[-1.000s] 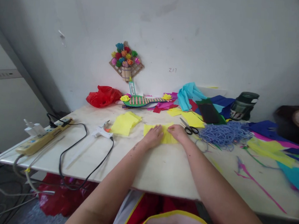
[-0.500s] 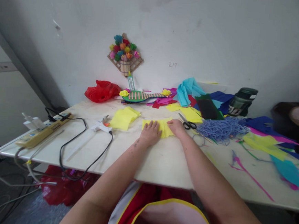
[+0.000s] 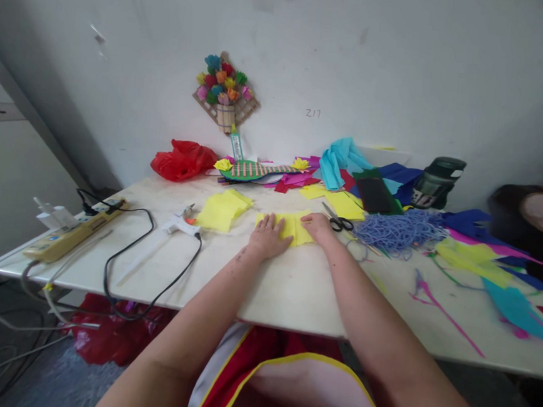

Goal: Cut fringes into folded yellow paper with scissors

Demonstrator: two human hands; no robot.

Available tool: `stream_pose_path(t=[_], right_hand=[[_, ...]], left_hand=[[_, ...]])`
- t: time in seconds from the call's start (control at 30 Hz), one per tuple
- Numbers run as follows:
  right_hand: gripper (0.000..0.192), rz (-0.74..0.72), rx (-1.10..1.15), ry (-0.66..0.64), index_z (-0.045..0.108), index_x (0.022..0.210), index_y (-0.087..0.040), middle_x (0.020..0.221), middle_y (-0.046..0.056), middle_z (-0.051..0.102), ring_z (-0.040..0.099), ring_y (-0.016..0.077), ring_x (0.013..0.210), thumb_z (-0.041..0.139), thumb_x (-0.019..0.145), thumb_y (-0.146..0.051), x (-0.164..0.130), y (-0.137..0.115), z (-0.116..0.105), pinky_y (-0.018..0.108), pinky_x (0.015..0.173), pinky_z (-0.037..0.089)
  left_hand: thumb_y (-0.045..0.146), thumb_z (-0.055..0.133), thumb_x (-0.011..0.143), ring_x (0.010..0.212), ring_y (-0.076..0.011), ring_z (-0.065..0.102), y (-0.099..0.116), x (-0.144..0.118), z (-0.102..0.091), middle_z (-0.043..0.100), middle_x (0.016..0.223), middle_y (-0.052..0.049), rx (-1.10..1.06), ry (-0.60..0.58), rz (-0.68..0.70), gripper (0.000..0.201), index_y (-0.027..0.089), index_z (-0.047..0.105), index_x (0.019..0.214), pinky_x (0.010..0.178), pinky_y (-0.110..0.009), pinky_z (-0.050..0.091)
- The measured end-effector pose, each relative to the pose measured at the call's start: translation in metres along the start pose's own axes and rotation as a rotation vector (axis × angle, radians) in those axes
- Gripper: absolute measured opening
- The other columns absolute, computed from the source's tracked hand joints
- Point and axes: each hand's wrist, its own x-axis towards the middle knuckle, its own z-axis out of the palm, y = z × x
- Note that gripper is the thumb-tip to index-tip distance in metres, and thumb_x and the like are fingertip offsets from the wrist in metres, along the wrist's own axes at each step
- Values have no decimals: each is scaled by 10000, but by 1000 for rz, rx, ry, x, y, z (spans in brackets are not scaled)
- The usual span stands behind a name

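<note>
While the left hand [image 3: 267, 238] lies flat, fingers spread, on the yellow paper [image 3: 294, 227] at the middle of the table [image 3: 292, 293], the right hand [image 3: 319, 226] presses its right edge palm-down, gripping nothing, beside black scissors [image 3: 338, 221].

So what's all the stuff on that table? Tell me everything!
yellow paper sheet: one, under both hands
yellow paper stack: one, left of hands
scissors: one, black handles, right of hands
glue gun: one, white, black cord
power strip: one, yellowish, table's left edge
red bag: one, by wall
blue string pile: one, right
flower craft: one, on wall
dark bottle: one, far right
left hand: flat on paper
right hand: flat on paper
</note>
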Motion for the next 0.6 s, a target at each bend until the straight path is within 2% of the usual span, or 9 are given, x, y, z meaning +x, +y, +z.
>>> stream_pose_path(t=[0.2,0.37,0.5,0.6], right_hand=[[251,-32,-15,11,684,916,-186,981,45,669,594,156,942,565,696,-203,1,2,-2,204,819,413],[237,-71,-57,22,676,915,-197,989,41,664,589,161,938,576,702,-226,0,4,-3,224,818,418],[231,-88,-130,15,668,920,-210,997,39,651,578,168,939,567,715,-243,-2,4,-7,250,820,421],[251,-122,-230,122,660,938,-197,1071,80,596,558,215,955,569,714,-263,-7,-1,-13,320,821,425]], left_hand=[[658,210,753,1325,-247,102,0,-2,-4,167,1436,-149,-11,8,-16,851,91,150,1385,1058,-362,120],[694,137,740,1326,-258,89,1,-2,-3,163,1439,-135,-2,-10,-22,838,149,239,1369,1056,-383,113],[701,125,736,1327,-249,86,2,-1,-1,157,1444,-117,13,5,-39,835,168,243,1367,1058,-375,113],[700,121,737,1328,-248,77,2,0,0,147,1446,-117,19,-7,-42,834,168,240,1368,1059,-376,107]])
